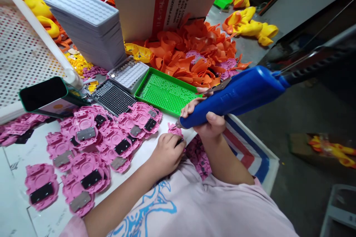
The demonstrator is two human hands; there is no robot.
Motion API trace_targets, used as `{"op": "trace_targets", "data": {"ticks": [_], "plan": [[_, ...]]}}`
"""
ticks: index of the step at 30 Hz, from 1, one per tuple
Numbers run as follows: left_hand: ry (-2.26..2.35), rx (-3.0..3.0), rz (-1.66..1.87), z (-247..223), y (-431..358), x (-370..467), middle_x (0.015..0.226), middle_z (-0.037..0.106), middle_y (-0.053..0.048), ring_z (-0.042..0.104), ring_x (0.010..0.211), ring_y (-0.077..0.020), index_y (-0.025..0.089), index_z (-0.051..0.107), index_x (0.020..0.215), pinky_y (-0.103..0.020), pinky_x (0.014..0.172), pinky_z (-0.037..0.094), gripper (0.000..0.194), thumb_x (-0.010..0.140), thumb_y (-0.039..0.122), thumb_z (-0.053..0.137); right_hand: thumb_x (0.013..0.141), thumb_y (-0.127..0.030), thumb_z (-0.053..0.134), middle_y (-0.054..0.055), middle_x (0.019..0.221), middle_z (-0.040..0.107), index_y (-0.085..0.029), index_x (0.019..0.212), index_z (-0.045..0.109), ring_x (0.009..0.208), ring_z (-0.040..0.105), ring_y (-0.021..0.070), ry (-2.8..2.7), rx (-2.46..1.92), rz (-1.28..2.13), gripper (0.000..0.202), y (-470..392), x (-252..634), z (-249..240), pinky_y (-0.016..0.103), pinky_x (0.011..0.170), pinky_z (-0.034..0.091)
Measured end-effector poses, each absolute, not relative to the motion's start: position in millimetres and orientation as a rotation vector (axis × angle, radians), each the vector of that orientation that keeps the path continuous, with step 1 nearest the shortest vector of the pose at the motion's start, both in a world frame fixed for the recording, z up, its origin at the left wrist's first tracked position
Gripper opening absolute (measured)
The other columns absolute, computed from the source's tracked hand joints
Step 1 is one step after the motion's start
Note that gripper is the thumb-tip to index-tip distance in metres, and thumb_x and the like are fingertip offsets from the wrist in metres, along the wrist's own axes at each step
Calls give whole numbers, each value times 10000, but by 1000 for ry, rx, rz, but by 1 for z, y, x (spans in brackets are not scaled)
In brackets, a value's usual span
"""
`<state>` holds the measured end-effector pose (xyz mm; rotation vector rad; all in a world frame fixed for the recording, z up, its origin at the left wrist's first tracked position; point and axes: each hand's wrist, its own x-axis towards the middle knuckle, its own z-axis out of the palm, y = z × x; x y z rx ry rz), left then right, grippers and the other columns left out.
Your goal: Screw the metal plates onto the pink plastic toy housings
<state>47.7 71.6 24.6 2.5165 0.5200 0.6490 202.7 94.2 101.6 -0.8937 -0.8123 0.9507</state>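
Note:
My right hand [210, 124] is wrapped round a blue electric screwdriver [233, 92], tilted with its tip pointing down and left. Below that tip, my left hand [169, 152] is closed on a pink plastic casing [174, 129] at the table's edge; my fingers cover most of it, and a dark piece shows beneath them. Whether the tip touches the casing is hard to tell. To the left lie several pink casings [86, 133] in overlapping rows, with black or grey covers screwed on. A green perforated tray [169, 90] of small screws sits just beyond my hands.
Behind are a black perforated tray [114, 98], a tall stack of white trays [86, 26], a carton [136, 3] and a heap of orange parts [191, 55]. A green box [52, 96] stands left. A striped bag [250, 148] holding pink parts hangs below the table edge.

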Motion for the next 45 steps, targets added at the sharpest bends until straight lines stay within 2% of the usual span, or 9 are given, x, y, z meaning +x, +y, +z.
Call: {"op": "trace_targets", "data": {"ticks": [7,15,23,28,32,36,42,45], "plan": [[520,2522,614,25,72,48,1100,645,-130,568,992,-252,170,630,1149,-425,844,449,271,923,183,481,634,-481,684,-28,653,567,-247,919,576,582,580,166,-833,-918,960,384,94,204,102,370,603,542],[510,2525,656,26,72,48,1098,647,-135,571,988,-257,158,630,1143,-424,828,454,264,918,179,494,605,-496,709,-36,642,570,-244,860,548,544,558,148,-810,-964,960,393,94,202,103,342,585,505],[505,2536,693,24,71,49,1084,655,-135,577,986,-258,155,642,1123,-423,831,472,259,934,183,466,600,-517,727,-51,646,583,-263,988,516,547,571,156,-824,-973,939,510,91,201,97,363,614,503],[499,2501,713,22,70,51,1062,654,-135,572,973,-254,146,653,1112,-421,816,476,250,935,191,482,594,-534,750,-59,626,605,-280,979,489,516,584,166,-937,-956,960,530,92,199,96,358,541,506],[510,2490,735,21,69,52,1043,659,-131,573,947,-255,144,666,1080,-410,784,476,240,939,193,478,597,-493,778,-57,645,617,-284,972,496,537,603,157,-997,-966,1025,514,96,196,98,342,554,516],[530,2498,737,22,69,53,1032,663,-131,575,934,-251,144,668,1070,-400,773,474,244,951,199,462,541,-521,804,-61,602,599,-273,938,515,500,588,152,-961,-1003,1061,550,99,192,100,323,513,501],[504,2533,725,21,70,52,1040,658,-128,563,916,-243,142,657,1091,-401,788,462,247,945,191,464,598,-500,757,-43,626,613,-243,865,575,514,601,148,-946,-975,1062,412,103,199,112,331,545,526],[502,2539,726,21,70,51,1009,648,-128,553,914,-251,142,653,1098,-406,780,454,238,921,187,501,632,-522,699,-47,612,597,-241,822,583,498,592,128,-880,-950,862,358,114,218,125,296,519,515]]}}
